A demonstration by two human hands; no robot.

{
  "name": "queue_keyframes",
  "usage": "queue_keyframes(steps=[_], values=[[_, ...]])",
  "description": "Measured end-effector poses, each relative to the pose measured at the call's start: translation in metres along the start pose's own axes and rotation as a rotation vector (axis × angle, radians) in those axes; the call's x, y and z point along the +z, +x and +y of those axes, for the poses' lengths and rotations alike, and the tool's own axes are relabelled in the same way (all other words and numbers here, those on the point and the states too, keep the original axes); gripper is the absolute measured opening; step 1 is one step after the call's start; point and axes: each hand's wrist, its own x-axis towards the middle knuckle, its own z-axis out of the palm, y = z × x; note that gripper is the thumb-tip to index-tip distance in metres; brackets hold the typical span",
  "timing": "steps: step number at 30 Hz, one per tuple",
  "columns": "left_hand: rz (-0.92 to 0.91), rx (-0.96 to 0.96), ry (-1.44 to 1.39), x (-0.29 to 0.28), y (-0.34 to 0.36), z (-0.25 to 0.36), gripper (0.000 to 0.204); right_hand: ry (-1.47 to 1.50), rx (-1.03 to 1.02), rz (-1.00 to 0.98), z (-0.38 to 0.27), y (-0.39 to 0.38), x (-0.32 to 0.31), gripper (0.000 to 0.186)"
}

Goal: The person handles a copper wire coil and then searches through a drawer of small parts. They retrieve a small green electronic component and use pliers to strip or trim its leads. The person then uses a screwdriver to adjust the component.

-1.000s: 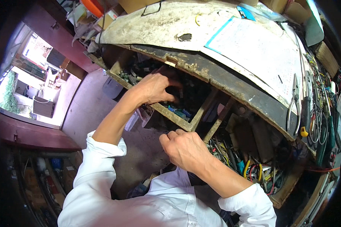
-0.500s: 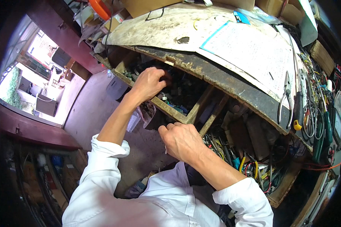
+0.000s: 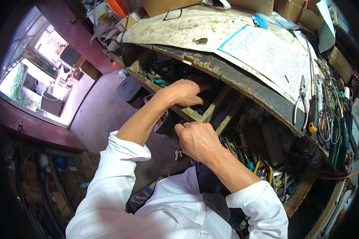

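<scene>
My left hand (image 3: 183, 92) reaches into an open wooden drawer (image 3: 149, 84) under the workbench. Its thumb stands apart from the fingers, whose ends blur into the drawer's shadow; nothing shows in its grasp. Small loose parts (image 3: 158, 81), some green, lie in the drawer beside that wrist. My right hand (image 3: 199, 139) is closed, knuckles up, right by the drawer's near corner. Its palm side is hidden, so I cannot tell what the curled fingers hold.
On the bench top (image 3: 163, 32) lie a written sheet (image 3: 263, 55), pliers (image 3: 301, 103) and a black-handled tool with a yellow end (image 3: 313, 115). Cables and tools crowd the right side. Below, another drawer (image 3: 297, 203) holds several hand tools. A grey bin (image 3: 129, 91) stands on the floor.
My left hand has moved right and deeper into the drawer, uncovering the small parts at its left. The right hand stays by the corner. The whole view has shifted slightly.
</scene>
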Motion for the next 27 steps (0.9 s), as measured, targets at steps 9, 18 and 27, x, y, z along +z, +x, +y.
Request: queue_keyframes(steps=[9, 18, 27], values=[[0.318, 0.206, -0.148, 0.015, -0.046, -0.023, 0.043, -0.010, 0.006, 0.019, -0.001, 0.000, 0.000, 0.011], [0.558, 0.170, -0.180, 0.023, -0.039, -0.024, 0.029, -0.013, 0.030, -0.073, -0.005, 0.002, -0.009, 0.010], [0.295, -0.002, -0.216, -0.002, 0.010, 0.008, 0.051, -0.016, 0.053, -0.095, -0.004, 0.003, -0.011, 0.013]])
